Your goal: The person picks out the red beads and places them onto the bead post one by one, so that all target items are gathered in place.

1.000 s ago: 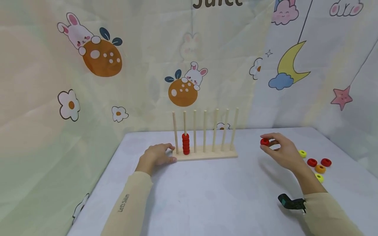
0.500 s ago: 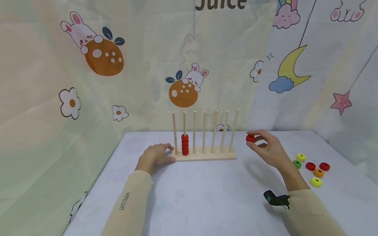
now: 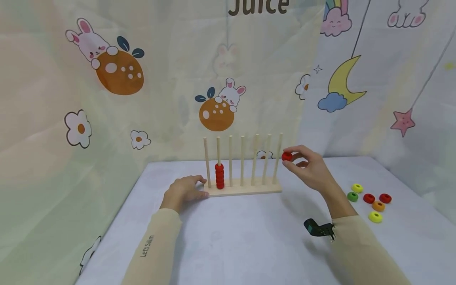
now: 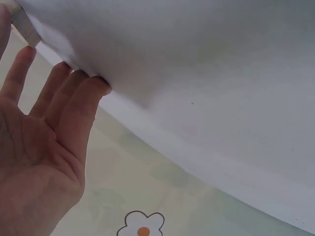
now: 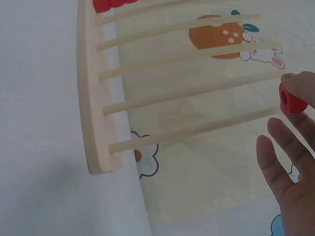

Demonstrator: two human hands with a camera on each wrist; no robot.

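Observation:
A wooden peg rack [image 3: 246, 189] stands on the table, with several upright rods along its base. Red beads [image 3: 219, 176] are stacked on the second rod from the left. My left hand [image 3: 182, 192] holds the rack's left end between thumb and index finger; in the left wrist view only a corner of the base [image 4: 25, 27] shows by the fingertips. Between the thumb and fingers of my right hand [image 3: 310, 168] is a red bead [image 3: 287, 156], raised beside the upper part of the rightmost rod. The bead's hole [image 5: 284, 99] shows in the right wrist view.
To the right lie loose beads: a green one [image 3: 352, 196], yellow ones [image 3: 375, 217], red ones [image 3: 385, 198] and an orange one [image 3: 378, 206]. A printed cloth [image 3: 171, 99] hangs close behind the rack. A dark wrist device [image 3: 318, 228] juts from the right sleeve.
My right hand has carried the red bead leftward and slightly up, from near the loose beads to the rack's right end. The left hand has stayed at the rack's left end.

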